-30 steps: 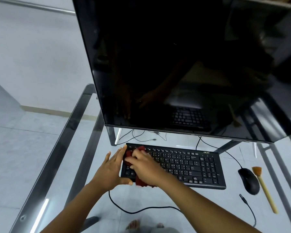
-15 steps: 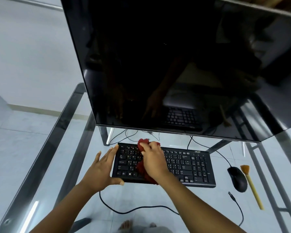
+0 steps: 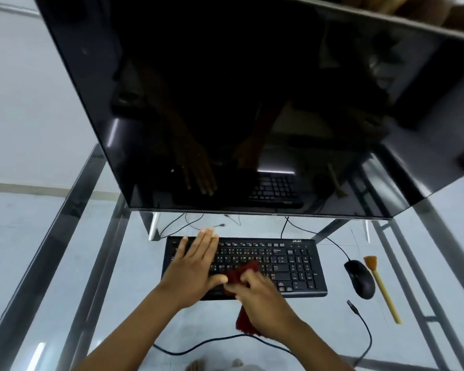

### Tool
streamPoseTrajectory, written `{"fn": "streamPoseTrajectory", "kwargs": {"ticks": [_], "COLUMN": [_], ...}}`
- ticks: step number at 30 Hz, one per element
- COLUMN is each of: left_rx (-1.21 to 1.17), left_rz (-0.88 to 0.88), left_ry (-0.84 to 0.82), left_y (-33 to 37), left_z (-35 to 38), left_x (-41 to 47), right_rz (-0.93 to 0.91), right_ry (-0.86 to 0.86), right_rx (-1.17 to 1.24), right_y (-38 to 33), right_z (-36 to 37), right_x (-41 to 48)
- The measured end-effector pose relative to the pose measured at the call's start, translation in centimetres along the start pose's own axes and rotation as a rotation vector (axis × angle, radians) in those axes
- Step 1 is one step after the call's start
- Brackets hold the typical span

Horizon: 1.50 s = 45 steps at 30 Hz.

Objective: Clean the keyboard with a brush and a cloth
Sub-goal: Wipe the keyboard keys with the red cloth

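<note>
Glass desk point(image 3: 134, 277): cloth point(image 3: 243, 271) under right hand point(image 3: 265, 301) (crumpled)

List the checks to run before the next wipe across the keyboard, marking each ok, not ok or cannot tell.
1. The right hand grips the red cloth: ok.
2. The left hand lies flat on the keyboard, at its left end, steadying it: ok.
3. The keys right of the red cloth are unobstructed: ok.
4. The brush lies off the keyboard, beside the mouse: ok.
5. Dust gone from the keys: cannot tell.
</note>
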<state>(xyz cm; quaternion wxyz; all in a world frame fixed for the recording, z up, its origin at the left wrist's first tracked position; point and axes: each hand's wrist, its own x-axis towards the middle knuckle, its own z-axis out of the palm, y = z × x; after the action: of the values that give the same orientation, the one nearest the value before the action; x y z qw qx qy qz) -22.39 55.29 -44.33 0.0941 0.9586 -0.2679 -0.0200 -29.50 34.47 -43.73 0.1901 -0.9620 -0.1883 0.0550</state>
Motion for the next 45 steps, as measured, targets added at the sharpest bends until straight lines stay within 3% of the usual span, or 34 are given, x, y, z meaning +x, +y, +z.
{"fn": "streamPoseTrajectory", "kwargs": {"ticks": [2,6,8,9,13,15,18,19,23,24,25,28,29,31,34,36,39,40,45], "left_rx": [0.015,0.007,0.003,0.001,0.005,0.014,0.025,0.015,0.0,0.006,0.013,0.02,0.016,0.007,-0.006,0.009,0.035,0.04,0.063], "left_rz": [0.027,0.028,0.008,0.0,-0.003,0.011,-0.011,-0.029,-0.04,-0.035,-0.034,-0.053,-0.062,-0.075,-0.097,-0.102,-0.082,-0.081,-0.093], "left_ry": [-0.032,-0.077,-0.105,-0.111,-0.078,-0.066,-0.07,-0.071,-0.065,-0.06,-0.053,-0.037,-0.037,-0.038,-0.035,-0.025,-0.008,-0.003,0.002], "left_y": [1.4,3.5,4.0,4.2,4.5,4.2,4.4,4.8,6.7,7.0,7.3,7.8,8.1,8.8,9.7,9.8,9.7,9.7,9.8], "left_z": [1.0,2.6,3.1,3.3,4.0,4.0,4.0,4.0,4.2,4.2,4.1,4.1,4.2,4.6,5.2,5.5,5.6,5.6,5.6], "left_x": [0.9,1.6,1.5,1.5,1.3,1.3,1.5,1.7,2.4,2.7,2.9,3.4,3.4,3.6,3.7,3.7,3.6,3.6,3.6], "right_rz": [0.02,0.433,0.545,0.524,0.124,0.203,0.554,0.545,0.161,0.145,0.185,0.67,0.723,0.595,0.257,0.258,0.54,0.551,0.14], "right_ry": [-0.018,0.3,0.371,0.352,0.132,0.178,0.31,0.302,0.111,0.123,0.188,0.323,0.365,0.34,0.175,0.184,0.335,0.355,0.228], "right_rx": [0.075,0.145,0.115,0.104,-0.029,-0.022,0.005,-0.031,0.02,0.036,-0.02,0.042,0.009,-0.009,-0.026,0.011,-0.025,-0.039,-0.079], "right_y": [2.4,7.5,6.6,5.3,2.6,4.8,7.2,6.8,4.8,5.6,7.1,11.5,12.0,11.0,9.8,11.5,13.7,13.5,11.1], "right_z": [-1.4,-2.5,-1.5,-1.0,-0.7,-2.0,-2.5,-2.2,-2.2,-2.9,-3.5,-4.4,-4.2,-3.4,-3.0,-4.0,-4.7,-4.4,-3.9], "right_x": [-0.2,-0.7,0.2,1.1,3.5,4.0,4.0,4.3,4.2,4.1,3.8,1.7,0.9,-0.8,-2.7,-2.2,0.2,1.0,2.8]}}
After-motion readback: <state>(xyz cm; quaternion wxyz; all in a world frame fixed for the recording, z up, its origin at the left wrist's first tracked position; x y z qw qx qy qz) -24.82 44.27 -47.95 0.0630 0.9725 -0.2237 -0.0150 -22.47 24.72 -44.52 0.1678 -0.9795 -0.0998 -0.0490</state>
